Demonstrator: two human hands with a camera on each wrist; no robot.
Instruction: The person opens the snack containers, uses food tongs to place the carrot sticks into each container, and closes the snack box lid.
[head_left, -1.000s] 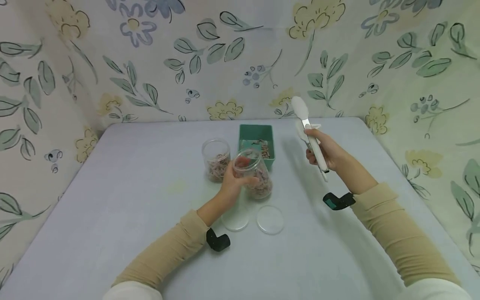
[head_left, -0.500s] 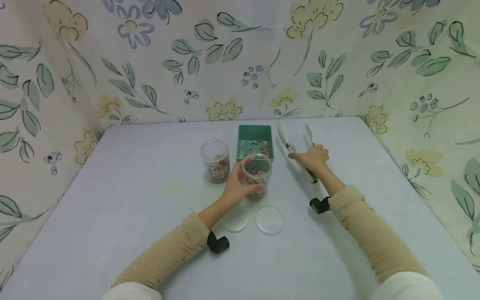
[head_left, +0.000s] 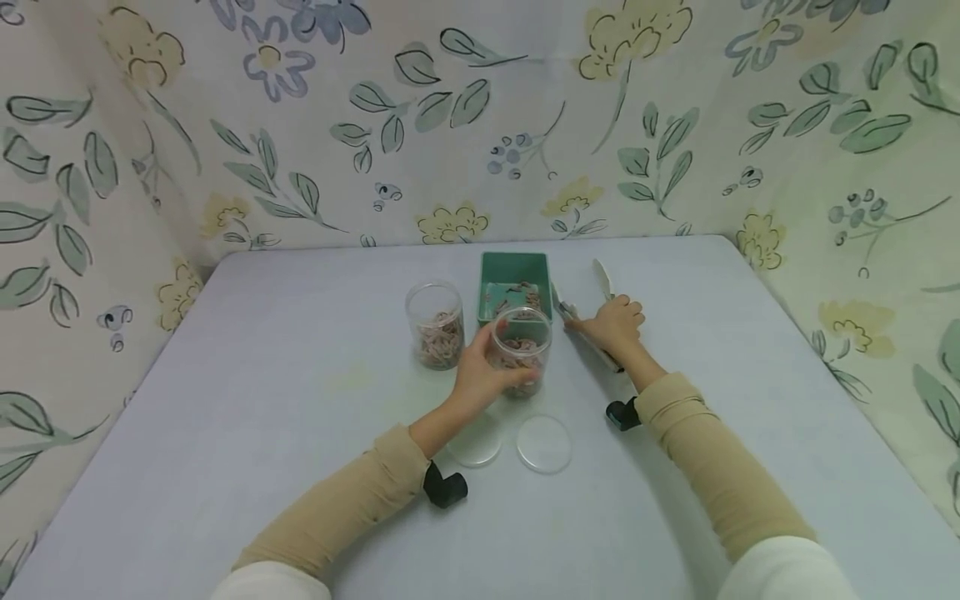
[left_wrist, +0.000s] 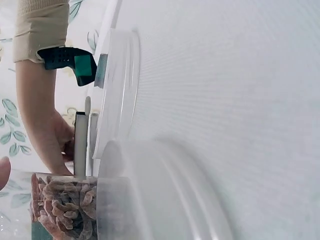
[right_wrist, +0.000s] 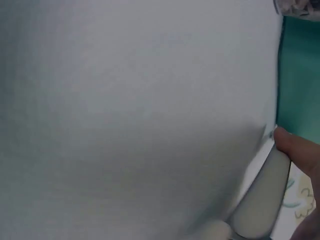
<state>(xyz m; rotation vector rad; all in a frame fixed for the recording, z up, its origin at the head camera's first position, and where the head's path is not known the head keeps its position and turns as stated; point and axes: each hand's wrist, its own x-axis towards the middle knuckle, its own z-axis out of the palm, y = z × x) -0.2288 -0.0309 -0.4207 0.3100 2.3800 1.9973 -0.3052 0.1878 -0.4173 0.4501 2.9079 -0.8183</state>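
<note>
My left hand grips a clear jar partly filled with brownish-pink dried pieces. The jar stands upright without a lid, in front of the green box. In the left wrist view the pieces show through its wall. My right hand holds white tongs from above, low over the table just right of the box. Their arms spread apart, the tips pointing to the back. In the right wrist view my thumb presses on a pale tongs handle; the other fingers are mostly hidden.
A second open jar with similar pieces stands left of the held one. Two clear round lids lie in front: a right lid and a left lid beneath my left wrist. Some pieces remain in the green box. A floral curtain hangs behind the table.
My right hand has turned over and brought the raised tongs down and left beside the box. The jar in my left hand has gone from tilted to upright and shifted slightly right.
</note>
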